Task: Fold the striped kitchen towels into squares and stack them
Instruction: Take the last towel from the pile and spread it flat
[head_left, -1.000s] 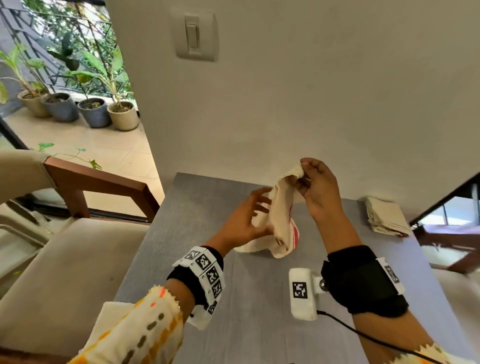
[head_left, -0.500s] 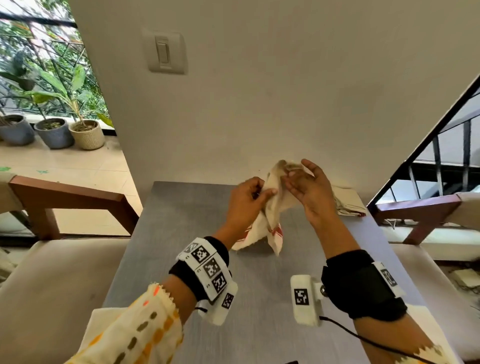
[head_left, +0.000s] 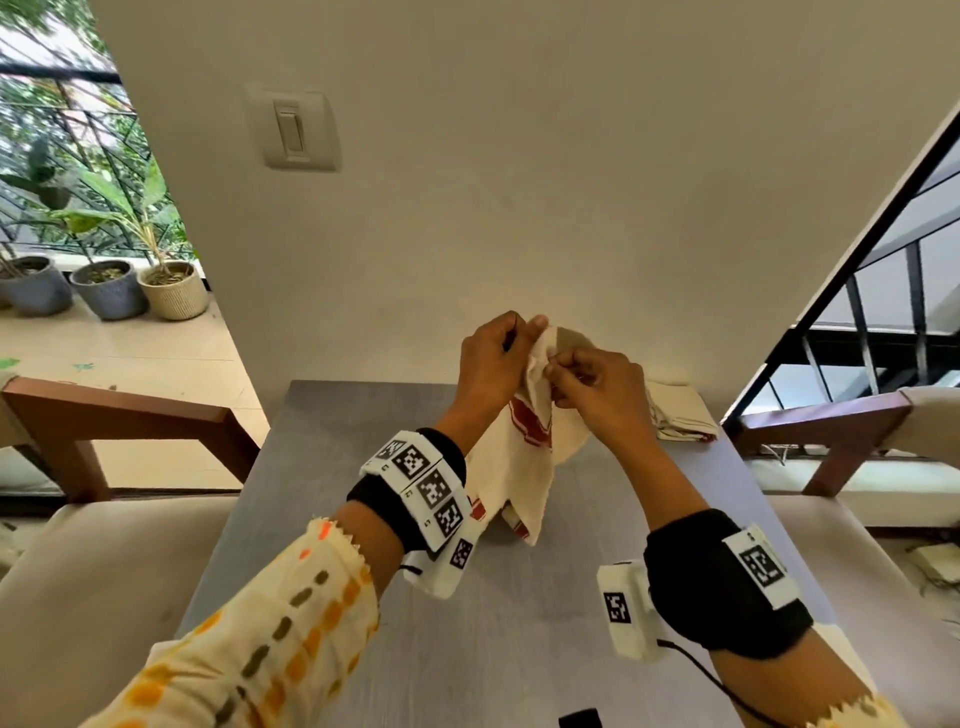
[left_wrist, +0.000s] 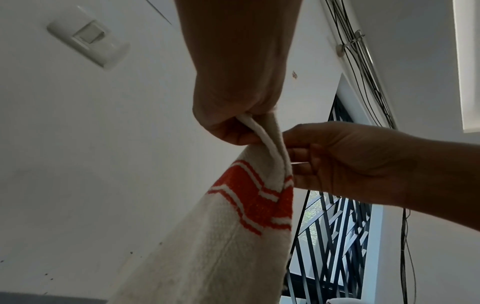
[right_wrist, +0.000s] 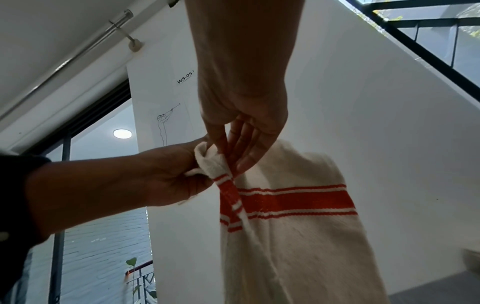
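**Commentator 1:** Grey table (head_left: 322, 519) pushed up against a plain wall, chairs either side, and both hands are up in the air over the middle of it. What have we got?

**Commentator 2:** One cream towel (head_left: 524, 483) with red stripes, held aloft and hanging down, its lower end reaching the table near the middle. The left hand (head_left: 493, 364) pinches the top edge between thumb and curled fingers. The right hand (head_left: 597, 389) is right beside it, fingertips nipping the same bunched edge.

**Commentator 1:** So not folded yet?

**Commentator 2:** Nowhere near a square, I'd say. It's draped and creased, the stripe kinked where the cloth doubles over. Looks to me like the hands are hunting for corners so the towel can be opened out.

**Commentator 1:** And the scoreboard?

**Commentator 2:** Over at the far right corner of the table sits a stack of folded towels (head_left: 680, 410), so some of the job appears done. How many are in it, I can't tell from here.

**Commentator 1:** What's left, then?

**Commentator 2:** For this one: find the corners, fold it down, carry it over to that stack. I can't make out any more loose ones waiting.
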